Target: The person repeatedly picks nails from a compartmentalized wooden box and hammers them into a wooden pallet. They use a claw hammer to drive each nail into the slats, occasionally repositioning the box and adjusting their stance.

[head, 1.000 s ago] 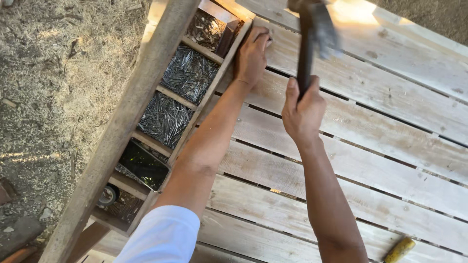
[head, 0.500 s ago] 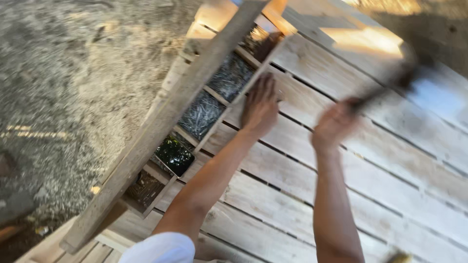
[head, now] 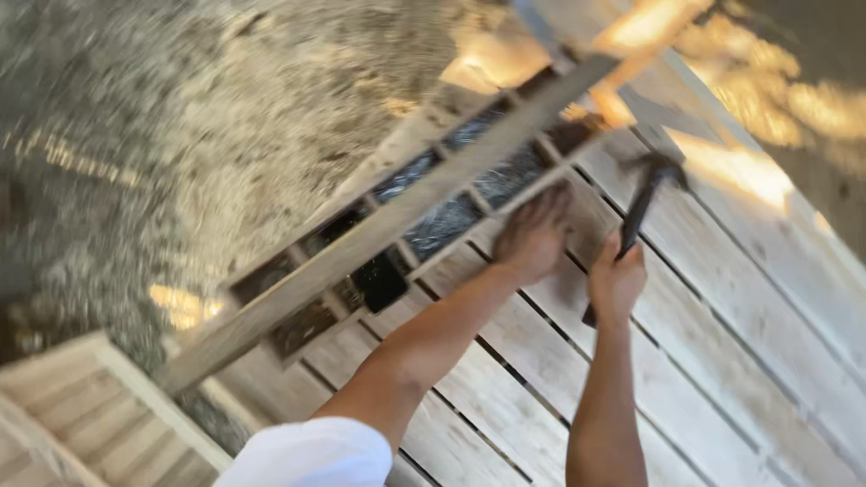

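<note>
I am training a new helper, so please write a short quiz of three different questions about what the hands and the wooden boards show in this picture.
1. True or false: the right hand grips a hammer.
2. Where does the left hand rest? A) on the sandy ground B) on the wooden planks beside the divided nail tray C) on the hammer's head
3. Fill in: the long loose wooden bar lies across the ____.

Key: 1 true; 2 B; 3 nail tray.
</note>
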